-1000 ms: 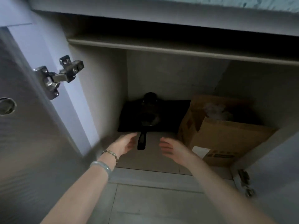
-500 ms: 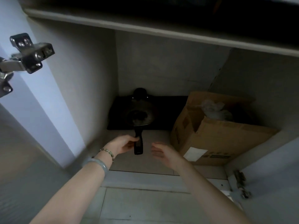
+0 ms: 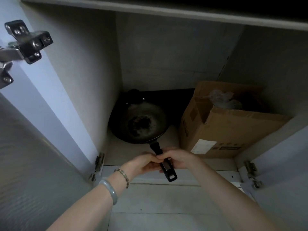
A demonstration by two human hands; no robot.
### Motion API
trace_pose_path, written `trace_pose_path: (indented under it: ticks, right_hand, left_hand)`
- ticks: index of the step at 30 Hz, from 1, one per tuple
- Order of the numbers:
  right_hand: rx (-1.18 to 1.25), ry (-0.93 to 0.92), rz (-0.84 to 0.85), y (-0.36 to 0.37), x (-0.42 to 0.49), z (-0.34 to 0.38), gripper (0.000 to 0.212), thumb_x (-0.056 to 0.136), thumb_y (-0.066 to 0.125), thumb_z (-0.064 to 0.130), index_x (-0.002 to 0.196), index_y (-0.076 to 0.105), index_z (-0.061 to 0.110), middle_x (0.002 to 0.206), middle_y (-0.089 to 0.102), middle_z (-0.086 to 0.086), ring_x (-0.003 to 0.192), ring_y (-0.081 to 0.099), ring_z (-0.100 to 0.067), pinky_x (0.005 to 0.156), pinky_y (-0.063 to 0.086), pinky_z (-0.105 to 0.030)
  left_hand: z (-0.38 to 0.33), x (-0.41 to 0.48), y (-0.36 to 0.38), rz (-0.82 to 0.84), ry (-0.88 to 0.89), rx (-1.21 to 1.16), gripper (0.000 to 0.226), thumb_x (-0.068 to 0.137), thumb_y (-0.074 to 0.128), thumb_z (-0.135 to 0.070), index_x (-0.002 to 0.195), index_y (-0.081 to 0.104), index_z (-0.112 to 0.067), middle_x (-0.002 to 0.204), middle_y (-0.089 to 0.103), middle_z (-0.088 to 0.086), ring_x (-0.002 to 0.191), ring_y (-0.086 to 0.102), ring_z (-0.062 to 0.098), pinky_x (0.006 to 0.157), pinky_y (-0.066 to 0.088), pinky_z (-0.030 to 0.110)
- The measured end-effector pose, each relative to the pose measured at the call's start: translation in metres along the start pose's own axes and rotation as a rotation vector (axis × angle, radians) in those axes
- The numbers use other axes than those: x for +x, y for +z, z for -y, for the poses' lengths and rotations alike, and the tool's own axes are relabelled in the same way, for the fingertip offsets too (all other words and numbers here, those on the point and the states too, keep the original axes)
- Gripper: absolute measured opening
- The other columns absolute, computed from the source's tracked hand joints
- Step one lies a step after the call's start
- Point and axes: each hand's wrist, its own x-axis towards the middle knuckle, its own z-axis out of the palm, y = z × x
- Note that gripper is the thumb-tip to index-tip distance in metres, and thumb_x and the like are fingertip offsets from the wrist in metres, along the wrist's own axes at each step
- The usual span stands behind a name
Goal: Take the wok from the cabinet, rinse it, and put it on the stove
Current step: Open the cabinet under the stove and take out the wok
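Note:
A black wok (image 3: 140, 122) lies on the floor of the open lower cabinet (image 3: 166, 52), at the back left, its bowl facing up. Its long black handle (image 3: 168, 171) points toward me past the cabinet's front edge. My left hand (image 3: 144, 164) grips the handle from the left, with two bracelets on that wrist. My right hand (image 3: 179, 159) grips the same handle from the right, so both hands meet around its middle. The handle's end with the hanging hole sticks out below my fingers.
A cardboard box (image 3: 226, 129) with crumpled plastic inside stands at the right, close beside the wok. A dark flat sheet (image 3: 175, 100) lies behind the wok. The left door (image 3: 25, 155) stands open with its hinge (image 3: 25, 44) jutting out; a right door (image 3: 283, 164) is open too.
Both hands have closed on the wok's handle, and the wok has slid forward toward the cabinet's front edge. The camera has moved closer.

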Motion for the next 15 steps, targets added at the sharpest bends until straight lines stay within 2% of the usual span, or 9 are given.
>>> trace_pose_path:
  ticks: [4,6,8,9,11,12,13,15]
  right_hand:
    - [-0.043,0.101,-0.034,0.003,0.002,-0.002,0.027,0.090,0.057,0.004,0.116,0.054,-0.001,0.097,0.065,-0.017,0.079,0.067,-0.026,0.061,0.057,-0.033]
    - [-0.044,0.150,-0.101,0.007,0.004,-0.005,0.011,0.090,0.054,0.003,0.100,0.054,0.001,0.086,0.063,-0.015,0.069,0.063,-0.024,0.058,0.053,-0.031]
    - [-0.029,0.154,-0.186,0.009,0.006,-0.010,0.006,0.086,0.054,0.003,0.091,0.053,0.000,0.074,0.059,-0.013,0.058,0.057,-0.022,0.053,0.050,-0.030]
    - [-0.034,0.144,-0.234,0.010,0.007,-0.012,0.005,0.084,0.055,0.004,0.087,0.053,0.000,0.069,0.057,-0.012,0.054,0.054,-0.021,0.051,0.049,-0.028]
    - [-0.087,0.116,-0.327,0.010,0.010,-0.016,0.008,0.082,0.059,0.009,0.079,0.055,0.003,0.061,0.053,-0.008,0.047,0.050,-0.018,0.047,0.046,-0.025]
    - [-0.121,0.103,-0.369,0.010,0.011,-0.018,0.011,0.081,0.062,0.012,0.077,0.055,0.005,0.060,0.052,-0.007,0.045,0.048,-0.017,0.045,0.045,-0.024]
    - [-0.157,0.086,-0.410,0.011,0.012,-0.019,0.014,0.081,0.065,0.016,0.077,0.055,0.006,0.059,0.051,-0.006,0.044,0.047,-0.016,0.043,0.043,-0.022]
    - [-0.227,0.037,-0.484,0.010,0.016,-0.022,0.020,0.081,0.069,0.021,0.082,0.057,0.005,0.060,0.052,-0.005,0.042,0.046,-0.014,0.038,0.041,-0.019]
  left_hand:
    - [0.003,-0.005,-0.013,0.046,0.014,0.102,0.027,0.086,0.050,0.011,0.105,0.064,-0.001,0.093,0.071,0.011,0.090,0.066,0.019,0.078,0.054,0.023]
    - [0.001,-0.002,-0.021,-0.033,0.014,0.142,0.030,0.087,0.050,0.007,0.113,0.063,-0.002,0.097,0.069,0.008,0.095,0.062,0.018,0.084,0.050,0.024]
    - [-0.001,0.009,-0.033,-0.212,0.041,0.036,0.029,0.092,0.048,0.002,0.118,0.059,0.002,0.099,0.065,0.009,0.093,0.058,0.021,0.088,0.047,0.027]
    - [-0.002,0.013,-0.041,-0.311,0.067,-0.058,0.027,0.094,0.048,-0.001,0.118,0.058,0.003,0.096,0.063,0.010,0.088,0.058,0.022,0.085,0.049,0.027]
    - [-0.005,0.020,-0.061,-0.461,0.132,-0.235,0.020,0.094,0.052,-0.007,0.113,0.055,0.000,0.085,0.060,0.012,0.075,0.057,0.020,0.061,0.056,0.021]
    - [-0.007,0.023,-0.071,-0.513,0.163,-0.288,0.019,0.093,0.056,-0.009,0.110,0.054,-0.001,0.081,0.058,0.011,0.071,0.056,0.018,0.050,0.054,0.019]
    - [-0.009,0.025,-0.080,-0.558,0.189,-0.327,0.019,0.091,0.059,-0.012,0.107,0.054,-0.002,0.079,0.057,0.011,0.069,0.055,0.017,0.044,0.051,0.016]
    - [-0.014,0.028,-0.094,-0.634,0.219,-0.355,0.023,0.087,0.066,-0.017,0.103,0.056,-0.003,0.078,0.057,0.009,0.067,0.055,0.016,0.043,0.049,0.016]
